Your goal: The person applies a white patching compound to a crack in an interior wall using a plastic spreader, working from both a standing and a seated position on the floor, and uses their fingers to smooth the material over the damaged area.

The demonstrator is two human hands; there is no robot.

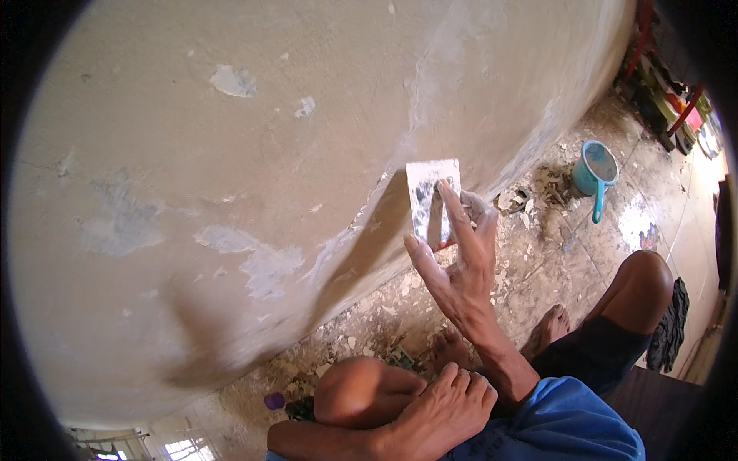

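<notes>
My right hand (461, 265) holds a flat putty scraper (423, 201) up to the wall. Its pale rectangular blade is smeared with dark and white filler; my fingers lie over its face, thumb at the lower edge. The grip end is hidden by the hand. The beige wall (307, 154) bears whitish patches of filler and a rough crack running down towards its base. Low in front of me, my left hand (446, 407) rests beside my raised knee with its fingers curled under. The fingertips, and anything in them, are hidden.
Flakes of paint and plaster litter the tiled floor (553, 261) along the wall's foot. A turquoise dipper (593, 173) with grey stuff in it stands on the right. Mixed items (680, 107) lie at the far right; a purple lid-like object (274, 400) is at the lower left.
</notes>
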